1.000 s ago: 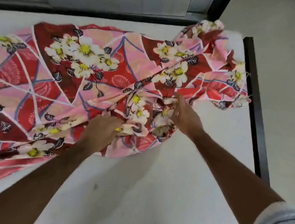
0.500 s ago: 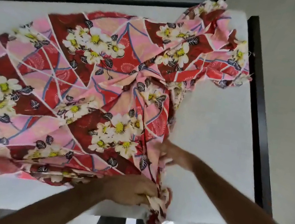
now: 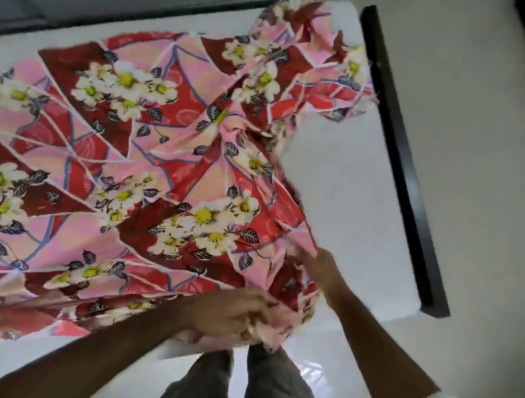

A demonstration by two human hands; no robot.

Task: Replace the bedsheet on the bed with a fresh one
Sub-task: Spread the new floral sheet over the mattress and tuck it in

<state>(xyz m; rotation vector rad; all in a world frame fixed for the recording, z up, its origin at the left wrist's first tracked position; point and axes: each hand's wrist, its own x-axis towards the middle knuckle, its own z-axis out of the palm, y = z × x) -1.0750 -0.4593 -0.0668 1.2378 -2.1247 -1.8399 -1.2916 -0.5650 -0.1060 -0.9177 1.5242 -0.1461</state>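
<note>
Sheet (image 3: 139,178) lay crumpled across the white mattress (image 3: 352,193), covering the left part; the right side was bare. Left hand (image 3: 228,314) fingers were clamped on bunched cloth at the near edge. Right hand (image 3: 323,264) gripped the hem beside it. Judged partway: spreading begun; smoothing, far corners and tucking remained.

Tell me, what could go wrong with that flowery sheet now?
The flowery sheet is twisted into a knot-like bunch near its middle, so it may not spread flat. Both the left hand and the right hand grip it at the near edge of the mattress, where bunched cloth already hangs over, so more might slide off. The right side of the mattress is bare, so the sheet could end up crooked.
</note>
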